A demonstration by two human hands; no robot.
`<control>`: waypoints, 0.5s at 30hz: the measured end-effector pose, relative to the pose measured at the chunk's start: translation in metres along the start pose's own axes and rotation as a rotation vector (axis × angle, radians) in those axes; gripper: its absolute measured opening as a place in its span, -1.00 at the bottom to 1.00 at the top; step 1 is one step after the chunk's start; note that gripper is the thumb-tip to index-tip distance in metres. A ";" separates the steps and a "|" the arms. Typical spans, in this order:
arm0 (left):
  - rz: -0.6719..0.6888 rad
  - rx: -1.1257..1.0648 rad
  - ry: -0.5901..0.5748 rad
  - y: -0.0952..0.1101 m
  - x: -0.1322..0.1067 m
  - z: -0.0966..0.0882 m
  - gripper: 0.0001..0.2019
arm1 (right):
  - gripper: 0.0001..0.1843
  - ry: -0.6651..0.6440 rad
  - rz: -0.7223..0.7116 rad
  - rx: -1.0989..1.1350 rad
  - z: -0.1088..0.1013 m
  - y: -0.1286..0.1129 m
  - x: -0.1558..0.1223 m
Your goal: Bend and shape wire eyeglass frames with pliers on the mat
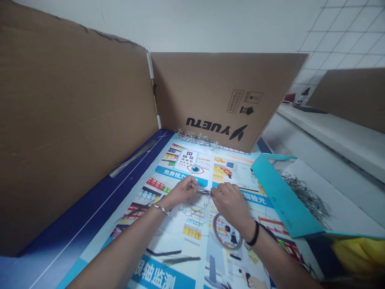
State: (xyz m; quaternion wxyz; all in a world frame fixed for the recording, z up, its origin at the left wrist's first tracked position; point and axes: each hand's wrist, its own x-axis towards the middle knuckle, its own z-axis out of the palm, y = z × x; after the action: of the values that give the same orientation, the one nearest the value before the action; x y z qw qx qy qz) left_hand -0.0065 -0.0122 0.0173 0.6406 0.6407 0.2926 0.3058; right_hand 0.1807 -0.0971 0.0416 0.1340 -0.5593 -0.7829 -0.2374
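Note:
My left hand (pixel 187 188) is closed in a pinch above the printed poster, near its middle. My right hand (pixel 231 200) is closed around one end of a slim silver metal tool (pixel 204 192), which spans the small gap to my left fingertips. The tool's kind is too small and blurred to tell. Fine wire strands (pixel 195 210) hang and lie just below the hands. Whatever my left fingertips pinch is hidden. Beneath my right wrist a round ring-shaped coil (pixel 215 233) rests on the poster.
Cardboard panels (pixel 75 120) stand at the left and back. Wire scraps (pixel 198 136) lie along the back panel. A bundle of thin wires (pixel 132 158) lies left; dark strips (pixel 182 260) lie in front. At right, an open teal box (pixel 285 200) holds tangled wires (pixel 303 192).

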 end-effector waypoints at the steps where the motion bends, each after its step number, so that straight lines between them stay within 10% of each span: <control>1: 0.006 0.003 0.000 -0.001 0.000 0.000 -0.79 | -0.92 0.004 0.003 -0.003 0.000 0.000 0.000; 15: 0.103 0.273 0.079 -0.016 0.005 0.000 -0.91 | -0.93 0.019 0.072 0.023 0.011 -0.003 -0.005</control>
State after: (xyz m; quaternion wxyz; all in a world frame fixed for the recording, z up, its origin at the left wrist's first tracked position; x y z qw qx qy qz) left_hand -0.0030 -0.0082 0.0017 0.5188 0.7236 0.3231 0.3206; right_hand 0.1803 -0.0958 0.0292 0.1564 -0.5834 -0.7635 -0.2287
